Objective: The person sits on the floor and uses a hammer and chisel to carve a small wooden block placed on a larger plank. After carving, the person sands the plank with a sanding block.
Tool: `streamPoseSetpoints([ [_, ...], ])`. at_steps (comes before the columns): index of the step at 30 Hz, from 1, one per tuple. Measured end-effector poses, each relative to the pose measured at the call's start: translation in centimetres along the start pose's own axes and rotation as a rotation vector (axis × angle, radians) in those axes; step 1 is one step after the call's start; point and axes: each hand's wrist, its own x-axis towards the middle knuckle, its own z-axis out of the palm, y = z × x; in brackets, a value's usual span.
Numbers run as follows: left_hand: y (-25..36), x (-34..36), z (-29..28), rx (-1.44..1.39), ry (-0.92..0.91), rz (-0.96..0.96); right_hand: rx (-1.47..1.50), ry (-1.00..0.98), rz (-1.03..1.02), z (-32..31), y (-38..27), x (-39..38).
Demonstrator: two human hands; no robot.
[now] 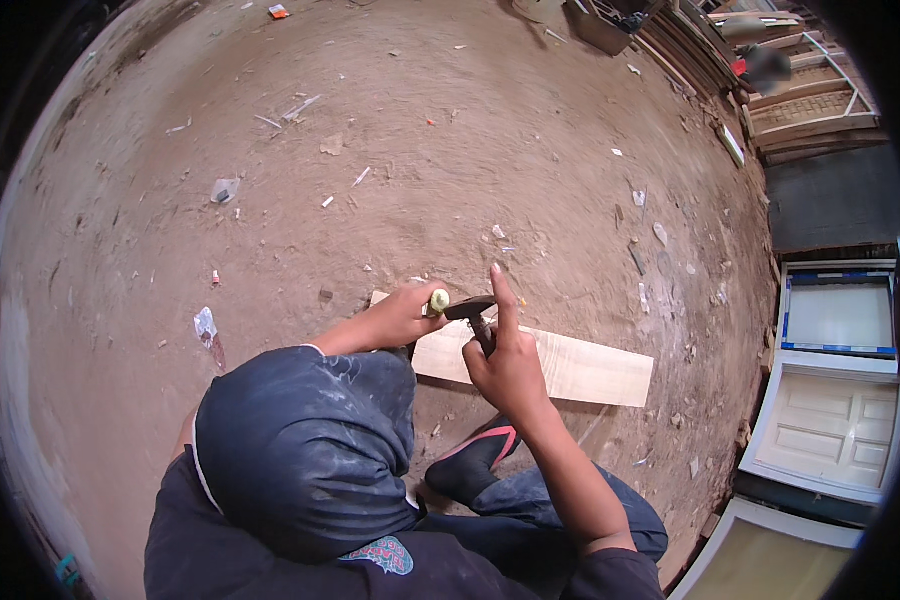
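Note:
A pale wooden board [590, 370] lies on the dirt ground in front of me. Over its left part, my left hand [400, 318] is closed around what looks like a chisel [440, 299], its pale yellow round handle end facing up and its blade hidden. My right hand [510, 365] grips a hammer [470, 308] by its dark handle, with the index finger stretched out past the head. The hammer head is right beside the handle end; whether they touch I cannot tell. A bulge of dark, dusty cloth [310, 450] hides most of my left forearm.
My foot in a dark sandal with a red strap [485, 455] stands close below the board. Bits of litter and wood scraps dot the ground, including a plastic scrap [225, 190]. White panelled doors [820, 420] and stacked timber [685, 50] line the right side.

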Motion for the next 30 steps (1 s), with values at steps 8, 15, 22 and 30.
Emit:
streamPoseSetpoints([
  [8, 1.4, 0.3, 0.0, -0.001, -0.041, -0.056, -0.079, 0.014, 0.012, 0.8, 0.5, 0.1],
  [15, 1.1, 0.4, 0.3, 0.027, -0.015, -0.027, -0.046, 0.025, -0.135, 0.7, 1.4, -0.3],
  [22, 0.8, 0.4, 0.3, 0.052, -0.050, -0.140, -0.078, 0.160, -0.175, 1.3, 2.3, -0.1],
  [30, 1.2, 0.4, 0.6, 0.063, 0.016, -0.020, -0.169, 0.119, -0.282, 1.4, 2.2, 0.0],
])
